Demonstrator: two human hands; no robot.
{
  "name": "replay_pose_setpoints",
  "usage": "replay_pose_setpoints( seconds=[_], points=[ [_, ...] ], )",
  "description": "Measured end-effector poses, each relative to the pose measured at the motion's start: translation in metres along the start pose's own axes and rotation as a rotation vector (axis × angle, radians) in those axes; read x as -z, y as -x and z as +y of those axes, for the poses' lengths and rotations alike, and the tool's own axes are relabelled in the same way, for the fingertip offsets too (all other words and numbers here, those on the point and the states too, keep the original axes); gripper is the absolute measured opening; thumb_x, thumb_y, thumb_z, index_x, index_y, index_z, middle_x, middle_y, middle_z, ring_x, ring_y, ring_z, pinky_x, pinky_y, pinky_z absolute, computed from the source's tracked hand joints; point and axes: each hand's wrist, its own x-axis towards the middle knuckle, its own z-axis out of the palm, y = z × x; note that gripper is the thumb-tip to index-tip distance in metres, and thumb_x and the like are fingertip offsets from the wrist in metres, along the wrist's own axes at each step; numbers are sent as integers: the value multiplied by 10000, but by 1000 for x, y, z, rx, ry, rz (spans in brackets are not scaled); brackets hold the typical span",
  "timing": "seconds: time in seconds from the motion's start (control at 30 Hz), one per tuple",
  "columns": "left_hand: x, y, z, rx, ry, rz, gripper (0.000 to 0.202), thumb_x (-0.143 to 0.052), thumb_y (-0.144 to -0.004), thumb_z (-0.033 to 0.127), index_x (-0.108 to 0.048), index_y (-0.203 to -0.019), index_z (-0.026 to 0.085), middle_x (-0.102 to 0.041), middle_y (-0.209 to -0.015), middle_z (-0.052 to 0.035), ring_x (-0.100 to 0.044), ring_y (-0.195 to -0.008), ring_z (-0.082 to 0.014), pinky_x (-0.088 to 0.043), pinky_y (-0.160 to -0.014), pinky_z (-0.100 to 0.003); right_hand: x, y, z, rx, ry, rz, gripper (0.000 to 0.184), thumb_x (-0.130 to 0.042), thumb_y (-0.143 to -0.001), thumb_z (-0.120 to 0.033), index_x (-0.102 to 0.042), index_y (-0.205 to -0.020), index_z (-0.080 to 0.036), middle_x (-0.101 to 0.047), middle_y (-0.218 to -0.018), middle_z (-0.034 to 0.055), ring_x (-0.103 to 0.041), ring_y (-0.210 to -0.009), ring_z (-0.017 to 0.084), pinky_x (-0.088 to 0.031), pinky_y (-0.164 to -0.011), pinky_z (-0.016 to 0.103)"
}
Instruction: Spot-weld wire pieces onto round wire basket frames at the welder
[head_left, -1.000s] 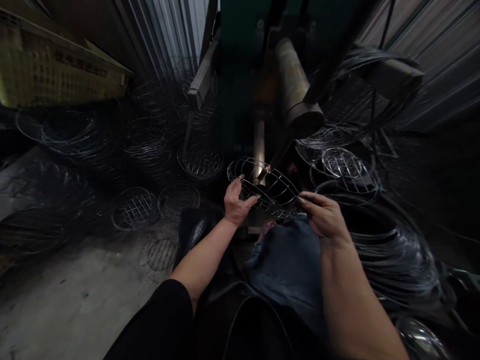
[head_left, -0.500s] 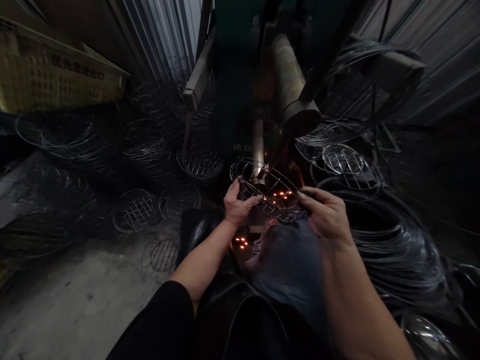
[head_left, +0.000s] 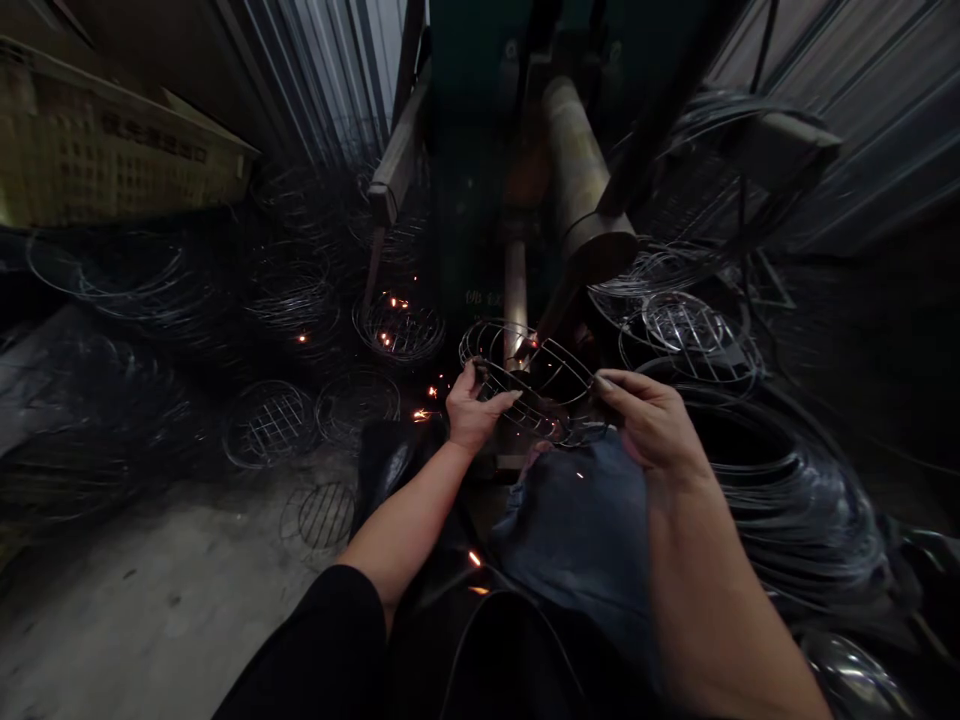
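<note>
A round wire basket frame [head_left: 541, 380] is held up against the tip of a welding machine's electrode [head_left: 534, 338]. My left hand [head_left: 472, 410] grips the frame's left rim with curled fingers. On the right rim, my right hand [head_left: 651, 425] pinches the wire between thumb and fingers. Orange sparks [head_left: 420, 412] lie scattered left of my left hand and over the floor. A blue cloth [head_left: 577, 520] covers my lap beneath the frame.
Several finished wire baskets [head_left: 270, 420] lie on the concrete floor at left. A stack of wire rings [head_left: 780, 490] sits at right, with more wire frames [head_left: 682, 325] behind it. The welder's cylinder [head_left: 577, 180] rises ahead. A yellow crate [head_left: 105, 150] stands at far left.
A burst of sparks flared under the frame half a second ago; now they have scattered left across the floor. Both hands keep their grip, barely shifted.
</note>
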Motion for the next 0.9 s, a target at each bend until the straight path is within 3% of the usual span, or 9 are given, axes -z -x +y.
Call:
replay_pose_setpoints(
  seconds=[0.2,0.43,0.77,0.9],
  points=[
    [-1,0,2,30,1,2,739,-863,-505,299,-602,-1173,122,-627,-1023,-70,-613,-952,-178,-499,-927,-349,-3,-3,4,112,14,47,278,-858,-509,-351,-731,-719,-219,-646,-614,-17,-558,-554,129,-453,-544,279],
    [3,-4,-1,-55,-46,6,743,-868,-498,323,-602,-1155,102,-607,-1031,-85,-599,-969,-183,-496,-933,-363,-4,-4,11,71,-54,74,281,-862,-469,-348,-721,-669,-209,-609,-551,-25,-511,-497,106,-406,-480,247],
    [-4,1,6,127,158,12,596,-855,-492,253,-620,-1026,132,-618,-862,-11,-589,-799,-117,-498,-846,-288,-21,-10,-7,168,122,35,255,-836,-566,-375,-730,-716,-197,-627,-619,-10,-527,-545,119,-405,-472,239],
    [-4,0,6,167,156,34,622,-857,-478,253,-612,-1036,128,-606,-871,-14,-564,-775,-103,-492,-817,-271,-25,-16,-11,128,97,22,267,-850,-541,-378,-725,-678,-187,-597,-569,-21,-495,-497,98,-375,-434,220]
  ],
)
